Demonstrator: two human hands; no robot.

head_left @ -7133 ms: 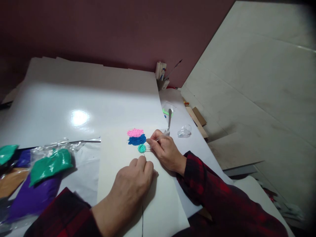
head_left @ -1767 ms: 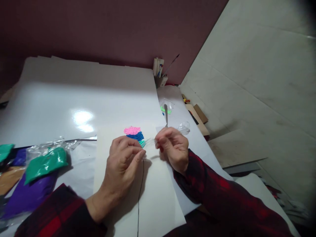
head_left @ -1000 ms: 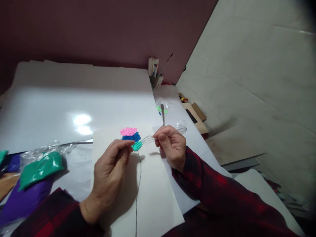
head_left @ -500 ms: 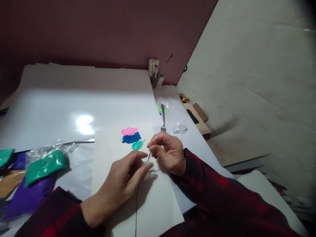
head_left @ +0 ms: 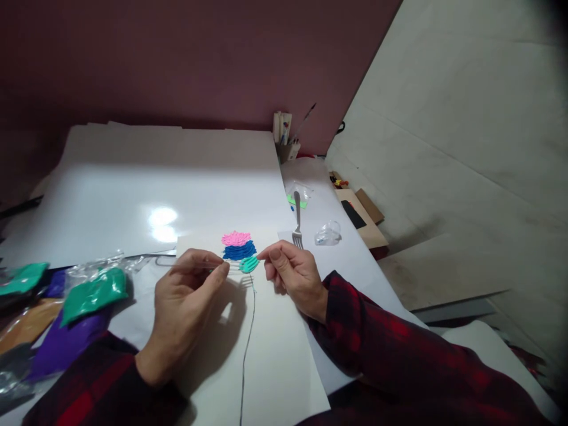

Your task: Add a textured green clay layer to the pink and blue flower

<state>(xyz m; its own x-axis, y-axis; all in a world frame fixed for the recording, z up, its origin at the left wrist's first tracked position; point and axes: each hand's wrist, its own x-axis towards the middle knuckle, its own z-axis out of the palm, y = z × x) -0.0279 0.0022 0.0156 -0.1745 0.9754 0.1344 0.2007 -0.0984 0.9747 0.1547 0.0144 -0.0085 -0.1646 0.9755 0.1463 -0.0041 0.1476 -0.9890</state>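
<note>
My left hand (head_left: 189, 307) pinches a clear plastic fork (head_left: 233, 267), held sideways over the paper with its tines pointing right. Those tines end beside a small ridged patch of turquoise clay (head_left: 249, 264). Above that patch sit a textured blue patch (head_left: 239, 250) and a pink one (head_left: 236, 238). My right hand (head_left: 295, 275) is closed, thumb against the fingers, its index fingertip at the turquoise patch's right edge; whether it grips anything is hidden. A dark curved line (head_left: 244, 361) runs down the cream sheet (head_left: 275, 367) from the turquoise clay.
A metal fork (head_left: 297, 219) lies beyond my right hand, near a crumpled clear wrapper (head_left: 328, 233) and a bag with light green clay (head_left: 303, 202). Bagged clay in green (head_left: 95, 293), purple (head_left: 66, 346) and orange (head_left: 26, 325) crowds the left. A pen holder (head_left: 286, 142) stands at the back.
My left hand has moved left and turned the plastic fork from upright to sideways. My right hand has let go of the fork and shifted slightly left towards the turquoise clay.
</note>
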